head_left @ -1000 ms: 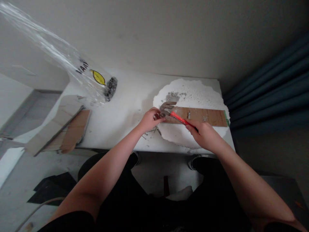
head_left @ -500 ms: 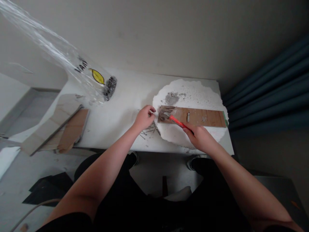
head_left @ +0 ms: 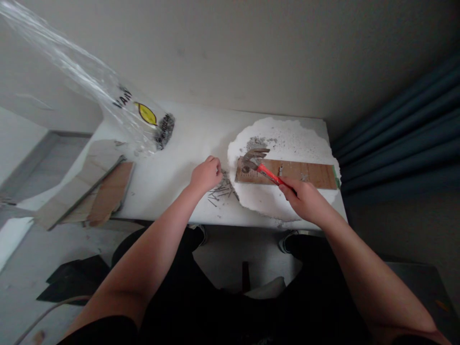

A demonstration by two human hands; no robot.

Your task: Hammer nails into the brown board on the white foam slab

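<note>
My right hand (head_left: 304, 196) is wrapped round the red and black handle of a claw hammer (head_left: 268, 173). Its metal head is over the left end of a long brown wooden board (head_left: 309, 175), where rows of small dots show. The board lies on a ragged white slab (head_left: 266, 201). To the left, my left hand (head_left: 207, 173) is closed, fingers curled in; whatever they may hold is too small to make out. Just beside that hand, a loose pile of nails (head_left: 221, 189) lies on the white table (head_left: 190, 129).
A clear plastic bag (head_left: 143, 117) with dark contents at its bottom stands at the back left. Several wood pieces (head_left: 109, 194) overhang the table's left end. Grey crumbs (head_left: 259, 142) dot the slab behind the board. A blue curtain (head_left: 402, 129) hangs at the right.
My left hand has drawn back left from the board's end to beside the nails, its fingers curling in. The hammer has lifted and turned, its head now showing clearly.
</note>
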